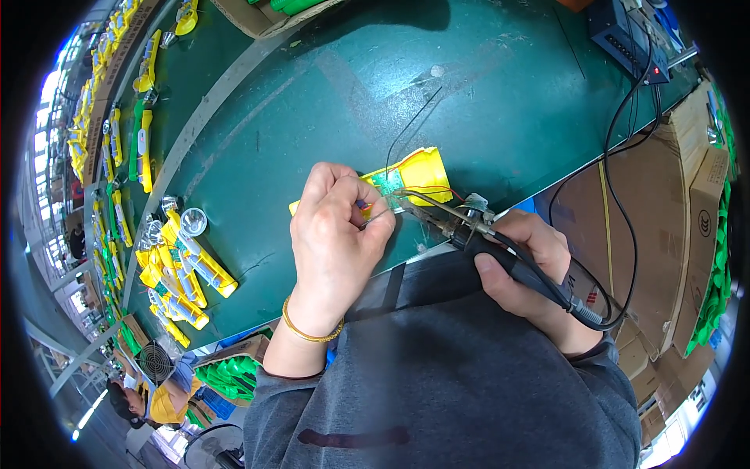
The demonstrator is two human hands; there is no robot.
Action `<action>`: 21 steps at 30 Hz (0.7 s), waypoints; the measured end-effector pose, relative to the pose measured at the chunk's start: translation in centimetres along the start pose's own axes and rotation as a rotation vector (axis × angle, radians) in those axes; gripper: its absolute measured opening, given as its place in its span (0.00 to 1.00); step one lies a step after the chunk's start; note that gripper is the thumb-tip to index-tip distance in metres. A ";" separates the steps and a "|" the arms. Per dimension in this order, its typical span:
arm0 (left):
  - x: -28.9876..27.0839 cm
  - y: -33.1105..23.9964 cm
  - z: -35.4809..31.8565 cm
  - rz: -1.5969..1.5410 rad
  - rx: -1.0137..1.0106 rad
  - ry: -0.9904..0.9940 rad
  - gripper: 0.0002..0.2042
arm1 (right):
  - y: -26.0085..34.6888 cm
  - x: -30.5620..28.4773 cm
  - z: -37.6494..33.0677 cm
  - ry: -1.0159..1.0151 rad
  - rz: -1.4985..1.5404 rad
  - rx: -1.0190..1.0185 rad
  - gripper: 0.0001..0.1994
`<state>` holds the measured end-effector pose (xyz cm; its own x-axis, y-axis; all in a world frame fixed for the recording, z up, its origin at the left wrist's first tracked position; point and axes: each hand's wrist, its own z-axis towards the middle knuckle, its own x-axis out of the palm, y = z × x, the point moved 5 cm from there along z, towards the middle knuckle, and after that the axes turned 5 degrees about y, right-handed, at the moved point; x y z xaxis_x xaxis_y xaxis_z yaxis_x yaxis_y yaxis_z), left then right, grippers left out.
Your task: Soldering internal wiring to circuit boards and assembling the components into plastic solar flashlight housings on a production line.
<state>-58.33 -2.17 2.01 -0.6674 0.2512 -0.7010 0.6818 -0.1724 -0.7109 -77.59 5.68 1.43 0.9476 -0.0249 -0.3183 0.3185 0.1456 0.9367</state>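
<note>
Yellow shell [422, 170] lay on the green bench [500, 102], near its front edge, with a small green board [386, 183] set into its near end and thin red and black wires running off it. Was steadied by the left hand [336, 234], thumb and forefinger pinched on a thin wire [378, 213] right at the board, other fingers curled in; gold bangle [311, 328] on that wrist. Was met from the right by a soldering iron [449, 223], tip down at the board, just beside the pinched wire. Gripped around the black handle by the right hand [527, 262], fingers clenched, cord [625, 195] looping off to a dark box [629, 31] at the far edge. Further left on the bench, a heap of yellow parts [183, 270] with clear lenses, and a long row of yellow and green pieces [141, 109] along the far side. Brown cartons [687, 180] stood to the right, off the bench.
</note>
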 end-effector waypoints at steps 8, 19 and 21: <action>-0.2 -0.3 0.5 -0.024 0.007 -0.006 0.05 | -0.1 -1.5 -0.2 -0.019 0.122 0.080 0.13; 0.9 -0.2 -0.7 0.056 0.058 0.052 0.07 | -0.8 5.5 5.4 -0.035 0.903 0.179 0.14; 1.0 -0.1 -1.2 0.136 0.040 -0.003 0.06 | -1.7 7.2 5.7 -0.005 0.868 0.138 0.13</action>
<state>-58.67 -0.77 1.47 -0.5706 0.2199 -0.7912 0.7537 -0.2422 -0.6109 -71.12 -0.42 -1.62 0.8566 0.0346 0.5148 -0.5149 -0.0052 0.8572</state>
